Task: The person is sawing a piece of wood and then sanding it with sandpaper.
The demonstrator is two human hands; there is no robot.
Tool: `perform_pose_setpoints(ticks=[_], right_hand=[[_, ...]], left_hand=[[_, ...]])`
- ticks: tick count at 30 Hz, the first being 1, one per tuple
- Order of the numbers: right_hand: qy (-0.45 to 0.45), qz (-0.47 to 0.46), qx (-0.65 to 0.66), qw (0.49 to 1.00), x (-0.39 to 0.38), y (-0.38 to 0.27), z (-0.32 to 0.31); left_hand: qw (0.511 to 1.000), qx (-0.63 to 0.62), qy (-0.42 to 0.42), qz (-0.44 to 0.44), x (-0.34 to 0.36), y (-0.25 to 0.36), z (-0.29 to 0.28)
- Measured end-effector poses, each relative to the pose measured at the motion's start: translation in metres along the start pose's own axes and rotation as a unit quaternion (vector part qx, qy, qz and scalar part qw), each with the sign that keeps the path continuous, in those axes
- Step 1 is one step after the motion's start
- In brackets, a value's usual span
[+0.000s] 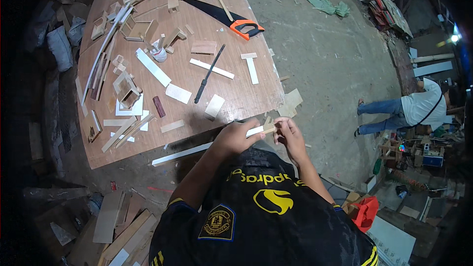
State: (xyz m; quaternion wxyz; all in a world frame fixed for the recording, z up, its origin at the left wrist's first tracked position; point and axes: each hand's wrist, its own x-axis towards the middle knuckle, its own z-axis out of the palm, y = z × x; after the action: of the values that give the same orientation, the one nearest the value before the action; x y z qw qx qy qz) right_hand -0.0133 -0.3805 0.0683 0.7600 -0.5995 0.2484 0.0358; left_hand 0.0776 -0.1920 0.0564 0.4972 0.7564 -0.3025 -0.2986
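**Entry: two hands fitting small wood pieces, near edge of worktop**

- Left hand (235,138): grip closed around one end of a pale flat strip (254,131), held just off the near edge of the worktop (231,99).
- Right hand (290,137): fingers pinched shut on a small tan wood block (269,128), which touches the end of the strip.
- Step in hand, as judged: block being set against the strip's end, held in the air rather than on the worktop. The next move would call for a steady pinch and square alignment of the two faces.
- Nearby on the worktop: black rod-shaped tool (208,74), white slats (212,68), small wooden frames (126,90), handsaw with an orange handle (224,16) at the far edge. A long white batten (181,154) lies at the near edge.
- Floor: another person (411,110) well apart at right.
- Hard to make out: the joint itself is covered by fingers; whether glue or a fastener is present cannot be told. Left floor is in shadow.
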Motion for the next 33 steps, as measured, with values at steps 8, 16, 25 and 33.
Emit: perform_pose_setpoints(ticks=[8, 16, 25, 33], right_hand=[[-0.133, -0.065, -0.334, 0.931, 0.032, -0.023, -0.032], [-0.111, -0.097, -0.247, 0.958, 0.072, -0.05, -0.072], [-0.065, -0.1, -0.27, 0.955, 0.139, -0.023, -0.175], [-0.108, -0.036, -0.409, 0.905, 0.187, 0.063, -0.228]], left_hand=[[0.999, 0.033, 0.019, 0.007, 0.019, -0.003, 0.01], [0.992, 0.074, 0.04, -0.092, 0.029, 0.014, 0.007], [0.96, 0.192, 0.185, -0.085, 0.063, -0.024, 0.065], [0.948, 0.24, 0.209, -0.028, 0.107, -0.109, 0.125]])
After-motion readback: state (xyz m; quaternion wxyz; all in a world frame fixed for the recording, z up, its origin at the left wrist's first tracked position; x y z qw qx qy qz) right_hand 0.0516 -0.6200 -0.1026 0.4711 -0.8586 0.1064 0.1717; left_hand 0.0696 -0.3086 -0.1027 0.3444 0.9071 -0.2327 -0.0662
